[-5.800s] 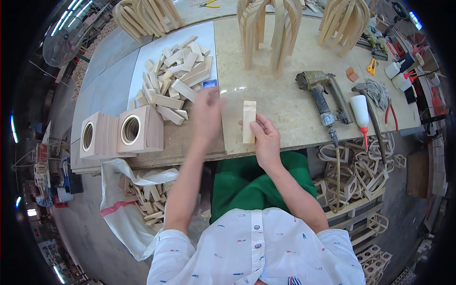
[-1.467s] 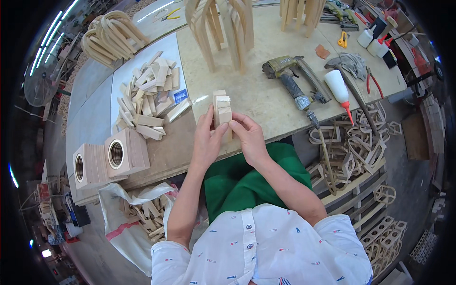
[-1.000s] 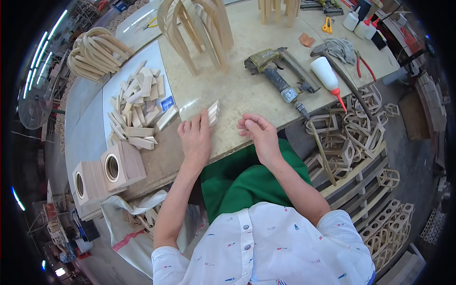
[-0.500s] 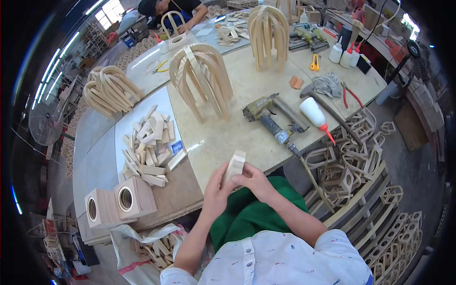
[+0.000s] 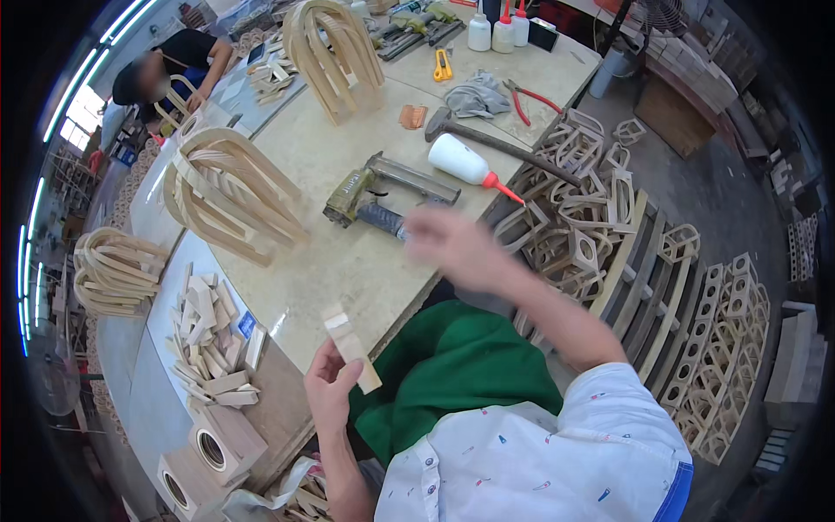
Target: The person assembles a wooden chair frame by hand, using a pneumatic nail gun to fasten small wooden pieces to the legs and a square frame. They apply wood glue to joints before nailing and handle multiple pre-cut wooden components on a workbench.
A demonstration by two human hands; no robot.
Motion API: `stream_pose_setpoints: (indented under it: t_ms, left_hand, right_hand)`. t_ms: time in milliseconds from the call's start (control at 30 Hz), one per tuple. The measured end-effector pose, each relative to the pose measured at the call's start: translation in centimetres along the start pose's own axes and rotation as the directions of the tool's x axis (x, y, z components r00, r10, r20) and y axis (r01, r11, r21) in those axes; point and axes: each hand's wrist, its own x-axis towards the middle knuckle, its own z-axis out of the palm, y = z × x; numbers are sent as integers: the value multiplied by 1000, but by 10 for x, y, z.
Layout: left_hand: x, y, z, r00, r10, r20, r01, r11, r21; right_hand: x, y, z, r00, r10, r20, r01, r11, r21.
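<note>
My left hand [image 5: 326,387] is closed around a short stack of pale wooden strips [image 5: 350,346], held tilted over the table's near edge. My right hand [image 5: 452,245], smeared by motion, hovers by the handle end of an olive-green nail gun [image 5: 350,197] lying on its side. I cannot make out whether its fingers touch the tool. Beyond that hand lies a white squeeze bottle [image 5: 458,160] with a red nozzle. A hammer [image 5: 500,139] rests behind the bottle. To the left, a pile of loose wooden strips [image 5: 209,335] lies on a white sheet.
Bent-wood arch frames [image 5: 230,196] stand on the table [image 5: 304,278]. Two wooden blocks with round holes [image 5: 230,439] sit at the near left. Red pliers [image 5: 526,100], a grey cloth [image 5: 478,96] and a yellow cutter [image 5: 443,65] lie farther back. A co-worker [image 5: 178,70] leans over the far left.
Both hands were together on the wooden strips. My right hand has let go and moved right to the nail gun, while my left keeps the strips. The view has turned rightward.
</note>
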Motion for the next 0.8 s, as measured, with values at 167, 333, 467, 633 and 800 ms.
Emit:
stream_pose_setpoints:
  t_ms: [167, 333, 467, 633, 800]
  left_hand:
    - [8, 11, 2, 998, 66, -5, -66, 997, 31]
    - [12, 21, 9, 993, 115, 1, -115, 993, 15]
    - [10, 24, 2, 979, 203, 18, -204, 972, 115]
    - [14, 17, -2, 983, 181, -39, -179, 983, 47]
    - [17, 32, 14, 954, 298, -33, -299, 954, -12]
  right_hand:
    - [84, 74, -92, 907, -235, -350, -34, 786, -617]
    - [113, 85, -84, 973, 177, -145, -229, 724, -651]
    - [111, 82, -120, 986, 136, -93, -162, 895, -416]
    - [67, -23, -121, 975, -25, -223, 146, 826, 545]
    - [37, -91, -63, 947, -251, -202, 301, 464, 833]
